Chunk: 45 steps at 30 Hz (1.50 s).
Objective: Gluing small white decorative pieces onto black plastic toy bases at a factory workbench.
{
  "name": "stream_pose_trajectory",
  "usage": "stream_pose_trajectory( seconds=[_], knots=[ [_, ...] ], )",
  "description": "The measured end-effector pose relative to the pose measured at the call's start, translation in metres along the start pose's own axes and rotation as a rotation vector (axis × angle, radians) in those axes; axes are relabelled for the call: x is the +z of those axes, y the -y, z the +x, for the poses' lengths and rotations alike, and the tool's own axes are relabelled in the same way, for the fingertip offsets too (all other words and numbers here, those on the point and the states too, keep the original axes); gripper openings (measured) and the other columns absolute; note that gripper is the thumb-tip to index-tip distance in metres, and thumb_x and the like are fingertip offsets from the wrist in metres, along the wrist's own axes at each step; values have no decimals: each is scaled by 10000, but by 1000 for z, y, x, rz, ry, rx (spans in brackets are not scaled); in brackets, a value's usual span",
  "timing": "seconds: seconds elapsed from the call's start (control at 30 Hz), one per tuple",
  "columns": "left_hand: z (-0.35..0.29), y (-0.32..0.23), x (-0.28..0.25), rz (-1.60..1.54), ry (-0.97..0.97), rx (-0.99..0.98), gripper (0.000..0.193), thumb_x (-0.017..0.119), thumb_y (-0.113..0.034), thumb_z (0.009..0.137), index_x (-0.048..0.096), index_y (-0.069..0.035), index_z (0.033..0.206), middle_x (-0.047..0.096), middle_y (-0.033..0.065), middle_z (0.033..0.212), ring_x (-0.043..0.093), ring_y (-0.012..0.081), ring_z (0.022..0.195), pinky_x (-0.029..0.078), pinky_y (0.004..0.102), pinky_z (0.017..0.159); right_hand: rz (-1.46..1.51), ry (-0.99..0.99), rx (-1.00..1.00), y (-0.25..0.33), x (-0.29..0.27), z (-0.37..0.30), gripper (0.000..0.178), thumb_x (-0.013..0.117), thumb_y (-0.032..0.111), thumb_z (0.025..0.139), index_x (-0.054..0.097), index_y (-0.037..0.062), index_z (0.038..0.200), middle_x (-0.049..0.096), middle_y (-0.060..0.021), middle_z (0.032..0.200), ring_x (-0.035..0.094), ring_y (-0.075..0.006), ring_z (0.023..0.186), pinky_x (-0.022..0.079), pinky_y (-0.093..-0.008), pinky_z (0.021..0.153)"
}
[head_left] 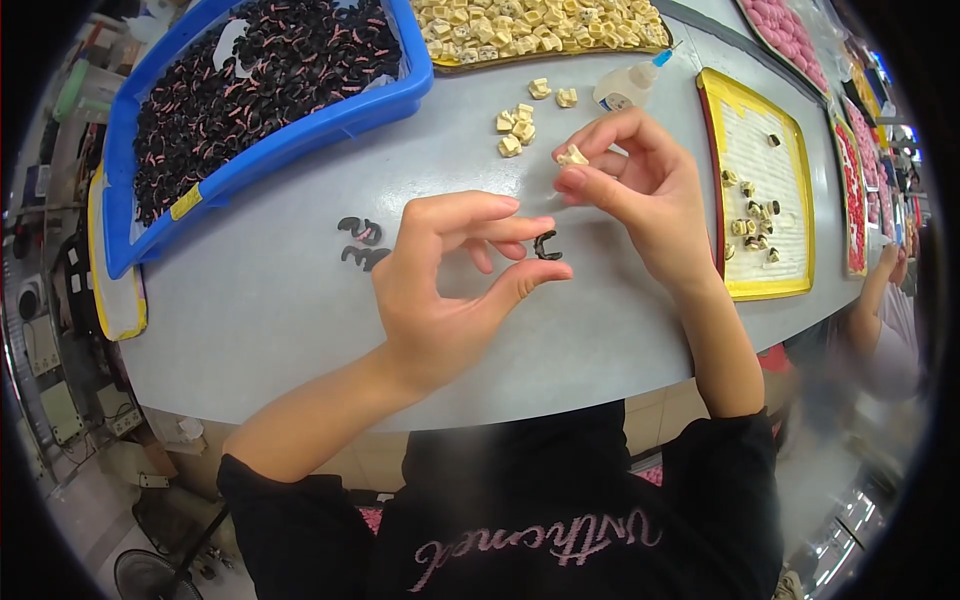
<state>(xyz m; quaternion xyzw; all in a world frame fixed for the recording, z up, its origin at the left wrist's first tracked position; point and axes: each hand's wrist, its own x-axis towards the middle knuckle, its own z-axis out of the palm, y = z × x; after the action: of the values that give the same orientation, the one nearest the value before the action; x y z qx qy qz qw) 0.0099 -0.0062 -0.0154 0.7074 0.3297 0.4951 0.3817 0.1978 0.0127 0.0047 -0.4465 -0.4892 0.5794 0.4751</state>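
Observation:
Between the thumb and a fingertip of my left hand (450, 275) is a small black curved piece (546, 245), its open side toward the right. My right hand (640, 175), a little higher and to the right, pinches a small cream-coloured piece (572, 156). The two pieces are apart. Several loose cream pieces (516, 126) lie on the table just beyond my right hand. To the left of my left hand rest a couple of black curved pieces (362, 243), one with a pink part.
A blue bin (270, 150) full of black-and-pink pieces stands at the far left. Cream pieces fill a tray (540, 25) at the back. A clear bottle with a blue tip (628, 85) is beside a yellow-rimmed tray (765, 295) holding several joined pieces. Another person's arm (870, 300) shows at right.

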Motion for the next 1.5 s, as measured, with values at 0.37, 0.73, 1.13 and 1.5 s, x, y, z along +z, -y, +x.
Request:
stream_pose_trajectory(
  seconds=[0.37, 0.73, 1.13, 1.5],
  knots=[
    [4, 0, -6, 132, -71, 169, 559, 769, -8, 640, 371, -44, 1031, 646, 134, 865, 539, 119, 681, 421, 223, 596, 228, 110, 155, 4, 6, -8, 231, 605, 84, 810, 595, -5, 1023, 591, -77, 946, 534, -117, 809, 431, -228, 742],
    [6, 1, -8, 180, -25, 252, 585, 778, -14, 624, 372, -47, 1044, 647, 137, 862, 518, 140, 687, 415, 235, 588, 390, 265, 386, 0, 1, -9, 218, 647, 115, 790, 543, 19, 956, 592, -52, 876, 549, -120, 823, 440, -251, 742],
    [5, 2, -7, 160, -9, 263, 587, 770, 23, 618, 381, -46, 1052, 652, 132, 866, 509, 145, 697, 414, 236, 612, 403, 324, 331, -6, 4, -8, 158, 644, 102, 794, 541, 20, 881, 601, -72, 912, 558, -126, 838, 448, -265, 751],
    [6, 4, -6, 202, 7, 281, 575, 773, 11, 611, 410, -45, 1054, 670, 103, 863, 453, 169, 773, 411, 239, 652, 582, 335, 377, -7, 6, -9, 348, 701, 46, 718, 434, 71, 940, 620, -93, 886, 585, -175, 819, 453, -263, 683]
  ],
)
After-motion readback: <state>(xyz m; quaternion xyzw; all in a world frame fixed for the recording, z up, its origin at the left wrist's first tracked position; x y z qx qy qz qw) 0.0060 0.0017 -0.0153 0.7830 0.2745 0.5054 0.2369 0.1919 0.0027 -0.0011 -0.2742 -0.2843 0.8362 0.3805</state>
